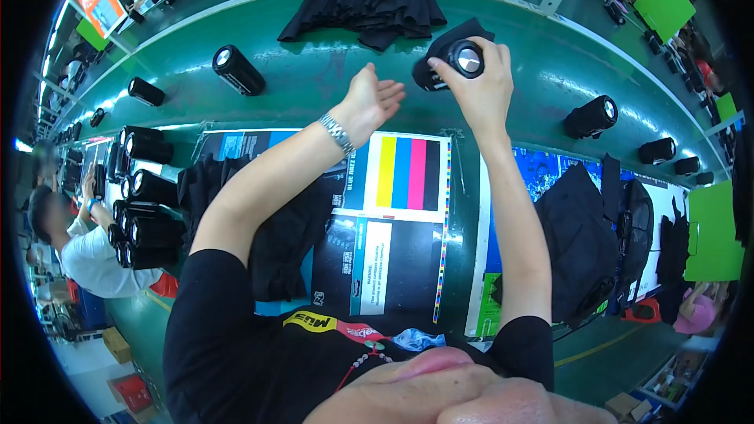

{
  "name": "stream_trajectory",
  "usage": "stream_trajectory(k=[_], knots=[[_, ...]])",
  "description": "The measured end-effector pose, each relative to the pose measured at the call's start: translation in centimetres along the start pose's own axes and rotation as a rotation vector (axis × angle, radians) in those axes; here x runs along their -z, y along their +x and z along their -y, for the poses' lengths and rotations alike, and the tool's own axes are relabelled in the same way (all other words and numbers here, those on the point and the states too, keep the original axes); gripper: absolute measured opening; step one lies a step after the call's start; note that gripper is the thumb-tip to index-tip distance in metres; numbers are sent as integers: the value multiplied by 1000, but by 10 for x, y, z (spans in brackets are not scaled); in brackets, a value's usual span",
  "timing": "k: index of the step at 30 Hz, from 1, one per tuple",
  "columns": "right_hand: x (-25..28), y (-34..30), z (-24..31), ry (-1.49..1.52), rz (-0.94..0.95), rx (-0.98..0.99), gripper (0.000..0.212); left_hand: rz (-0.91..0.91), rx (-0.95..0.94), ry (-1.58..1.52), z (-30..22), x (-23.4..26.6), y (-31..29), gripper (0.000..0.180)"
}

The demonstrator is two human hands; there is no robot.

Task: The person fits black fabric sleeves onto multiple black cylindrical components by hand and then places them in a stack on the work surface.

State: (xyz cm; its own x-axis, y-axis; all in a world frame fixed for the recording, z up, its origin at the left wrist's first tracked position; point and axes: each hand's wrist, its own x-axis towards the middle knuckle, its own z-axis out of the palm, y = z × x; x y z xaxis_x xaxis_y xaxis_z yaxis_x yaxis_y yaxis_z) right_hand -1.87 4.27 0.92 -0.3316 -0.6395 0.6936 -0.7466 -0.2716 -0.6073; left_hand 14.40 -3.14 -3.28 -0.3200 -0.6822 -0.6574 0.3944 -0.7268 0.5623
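A black cylindrical speaker with a shiny silver round end is gripped by my right hand, the fingers wrapped round its end. Black cloth lies right behind the speaker; whether it touches the speaker I cannot tell. My left hand, with a metal watch on the wrist, is held out beside it, fingers stretched and holding nothing. Beyond both hands lies a fanned pile of black cloth pouches. Another black speaker stands on the green belt to the left of my left hand.
More speakers stand along the green belt, one at the right. A cluster of speakers stands near my left arm. Printed sheets and black cloth cover the near surface. A person in white works at the left.
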Motion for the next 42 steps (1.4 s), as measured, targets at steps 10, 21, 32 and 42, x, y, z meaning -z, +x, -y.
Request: stream_trajectory(k=[10, 21, 32, 42], knots=[[-1, -22, -30, -175, 153, 32, 57, 477, -919, 964, -32, -72, 22, 35], [-5, -25, -88, 584, 151, -550, 87, 633, -1356, 1423, -31, -113, 3, 25], [19, -19, -110, 1046, 422, -608, 96, 481, -1187, 842, -17, -84, -8, 32], [-35, -3, -126, 996, -100, -694, 56, 442, -575, 92, 73, -107, 70, 43]])
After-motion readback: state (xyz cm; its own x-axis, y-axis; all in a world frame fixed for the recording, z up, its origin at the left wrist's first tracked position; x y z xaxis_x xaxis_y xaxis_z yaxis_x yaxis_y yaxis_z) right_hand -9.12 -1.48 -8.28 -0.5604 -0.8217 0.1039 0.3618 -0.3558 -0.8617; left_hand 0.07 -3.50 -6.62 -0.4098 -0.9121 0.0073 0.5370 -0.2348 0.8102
